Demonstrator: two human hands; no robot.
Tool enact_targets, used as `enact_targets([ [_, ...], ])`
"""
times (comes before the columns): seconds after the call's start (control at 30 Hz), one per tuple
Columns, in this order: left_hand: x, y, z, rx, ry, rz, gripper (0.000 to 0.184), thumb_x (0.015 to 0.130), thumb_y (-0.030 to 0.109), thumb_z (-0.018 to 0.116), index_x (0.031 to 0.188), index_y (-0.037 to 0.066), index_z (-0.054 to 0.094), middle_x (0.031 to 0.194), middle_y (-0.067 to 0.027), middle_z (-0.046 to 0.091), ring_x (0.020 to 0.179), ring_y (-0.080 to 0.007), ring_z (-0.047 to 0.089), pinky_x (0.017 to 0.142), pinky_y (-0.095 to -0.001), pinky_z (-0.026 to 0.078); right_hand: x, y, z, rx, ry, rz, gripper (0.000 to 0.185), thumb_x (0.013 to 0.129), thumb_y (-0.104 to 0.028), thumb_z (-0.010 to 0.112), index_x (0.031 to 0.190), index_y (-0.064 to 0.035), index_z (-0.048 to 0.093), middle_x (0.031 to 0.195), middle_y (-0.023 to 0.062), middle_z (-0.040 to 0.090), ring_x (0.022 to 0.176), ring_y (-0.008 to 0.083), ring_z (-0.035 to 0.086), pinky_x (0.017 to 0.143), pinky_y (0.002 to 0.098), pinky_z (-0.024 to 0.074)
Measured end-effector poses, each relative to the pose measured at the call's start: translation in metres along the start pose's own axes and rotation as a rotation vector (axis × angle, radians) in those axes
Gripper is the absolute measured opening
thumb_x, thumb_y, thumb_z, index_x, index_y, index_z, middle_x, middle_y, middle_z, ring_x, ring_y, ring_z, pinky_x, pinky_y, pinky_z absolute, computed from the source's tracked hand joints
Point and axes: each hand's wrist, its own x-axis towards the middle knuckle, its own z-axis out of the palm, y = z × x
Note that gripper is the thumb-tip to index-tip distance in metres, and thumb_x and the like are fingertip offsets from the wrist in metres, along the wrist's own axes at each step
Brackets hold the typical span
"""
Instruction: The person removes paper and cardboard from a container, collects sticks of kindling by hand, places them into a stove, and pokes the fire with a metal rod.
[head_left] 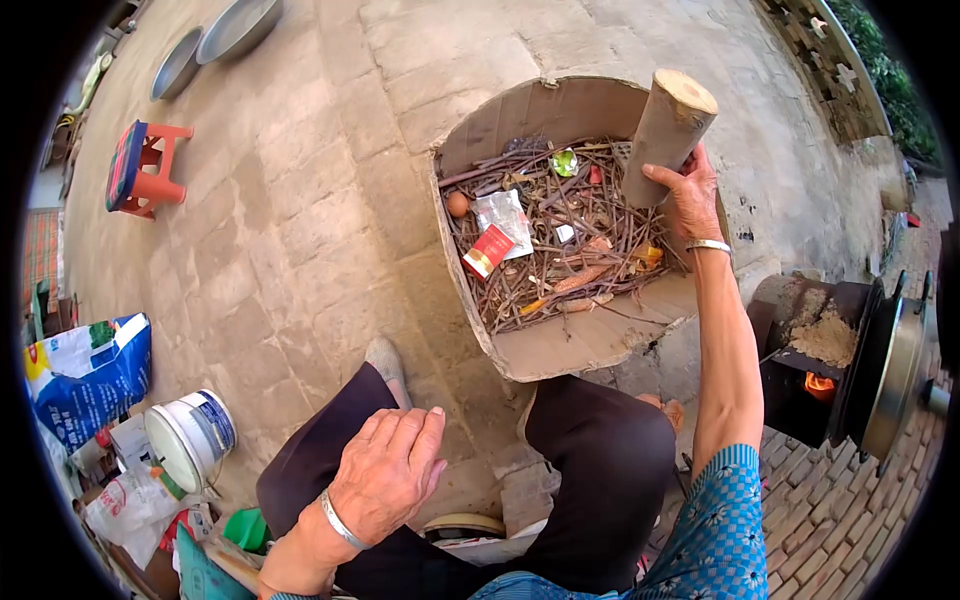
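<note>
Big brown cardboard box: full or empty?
Partly full. The brown cardboard box holds a layer of thin brown twigs, and its inner wall shows bare above them, up to the rim.

Right fingers [699,160] grip, arm [730,350] outstretched; left fingers [405,432] lie together.

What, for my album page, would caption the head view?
Right hand holding a log at a box of twigs, fire glowing in the stove nearby.

Grey-brown log [668,128], brown twigs [545,262], red-and-white packet [487,252], blue flower-patterned sleeve [715,530]
</note>
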Motion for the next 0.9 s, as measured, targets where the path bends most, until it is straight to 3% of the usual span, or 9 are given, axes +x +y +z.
enact_targets([
  [0.23, -0.003, 0.0, -0.001, 0.028, -0.001, -0.026, 0.057, 0.071, 0.008, 0.074, 0.121, -0.006, 0.049, 0.103, -0.0185, 0.056, 0.093, -0.0343, 0.056, 0.084, -0.0407, 0.047, -0.064, -0.077, -0.014, 0.202, 0.138, -0.192, 0.062, 0.069, 0.003, 0.073, 0.125, -0.002, 0.047, 0.12, 0.0113, 0.057, 0.113, 0.0214, 0.053, 0.102, 0.0356, 0.0377],
  [0.37, -0.006, 0.0, 0.0, 0.036, 0.019, -0.01, 0.057, 0.072, 0.009, 0.074, 0.121, -0.005, 0.05, 0.102, -0.0185, 0.056, 0.093, -0.0344, 0.056, 0.085, -0.0408, 0.047, -0.134, -0.099, -0.038, 0.294, 0.138, 0.043, 0.06, 0.072, -0.004, 0.067, 0.127, 0.0022, 0.044, 0.12, 0.0121, 0.056, 0.113, 0.0226, 0.053, 0.102, 0.0361, 0.0377],
  [0.5, -0.006, 0.002, -0.002, 0.044, -0.023, -0.038, 0.056, 0.073, 0.009, 0.073, 0.121, -0.005, 0.05, 0.102, -0.0187, 0.057, 0.094, -0.0346, 0.056, 0.085, -0.0402, 0.046, -0.227, -0.102, -0.054, 0.444, 0.212, 0.408, 0.062, 0.073, -0.006, 0.064, 0.129, 0.0026, 0.041, 0.12, 0.0127, 0.056, 0.114, 0.0243, 0.054, 0.103, 0.0381, 0.039],
  [0.6, -0.005, 0.004, 0.0, 0.06, -0.035, -0.037, 0.055, 0.074, 0.01, 0.073, 0.121, -0.005, 0.05, 0.102, -0.0186, 0.056, 0.095, -0.0344, 0.056, 0.086, -0.0399, 0.046, -0.274, -0.085, -0.063, 0.471, 0.318, 0.508, 0.061, 0.073, -0.006, 0.064, 0.129, 0.0023, 0.042, 0.121, 0.0121, 0.055, 0.115, 0.0249, 0.053, 0.103, 0.0401, 0.0393],
  [0.67, -0.005, 0.003, 0.001, 0.062, -0.043, -0.03, 0.055, 0.074, 0.01, 0.073, 0.121, -0.005, 0.05, 0.102, -0.0185, 0.056, 0.095, -0.0342, 0.055, 0.086, -0.0398, 0.046, -0.287, -0.067, -0.078, 0.731, 0.426, 0.726, 0.052, 0.075, -0.006, 0.063, 0.124, 0.0009, 0.048, 0.118, 0.0123, 0.058, 0.115, 0.0255, 0.053, 0.104, 0.0423, 0.0391],
  [0.77, -0.003, 0.003, 0.002, 0.068, -0.046, -0.034, 0.054, 0.074, 0.011, 0.072, 0.121, -0.005, 0.05, 0.102, -0.0182, 0.056, 0.095, -0.0339, 0.055, 0.086, -0.0398, 0.046, -0.298, -0.038, -0.08, 0.474, 0.439, 0.691, 0.054, 0.074, -0.007, 0.065, 0.124, -0.0011, 0.047, 0.115, 0.0086, 0.056, 0.109, 0.0245, 0.054, 0.1, 0.0418, 0.0407],
  [0.8, -0.003, 0.002, 0.002, 0.073, -0.056, -0.039, 0.054, 0.074, 0.011, 0.072, 0.121, -0.005, 0.05, 0.102, -0.0181, 0.056, 0.095, -0.0338, 0.055, 0.086, -0.0398, 0.046, -0.301, -0.025, -0.082, 0.438, 0.446, 0.694, 0.047, 0.074, -0.009, 0.066, 0.119, -0.0019, 0.051, 0.107, 0.0074, 0.059, 0.102, 0.0236, 0.056, 0.097, 0.0414, 0.0426],
  [0.9, -0.002, 0.001, 0.002, 0.055, -0.062, -0.053, 0.055, 0.074, 0.01, 0.072, 0.121, -0.006, 0.049, 0.102, -0.0182, 0.056, 0.094, -0.0339, 0.055, 0.086, -0.0397, 0.046, -0.307, 0.012, -0.088, 0.548, 0.457, 0.83, 0.043, 0.074, -0.01, 0.067, 0.114, -0.002, 0.054, 0.102, 0.0076, 0.06, 0.1, 0.0226, 0.056, 0.096, 0.0413, 0.0436],
])
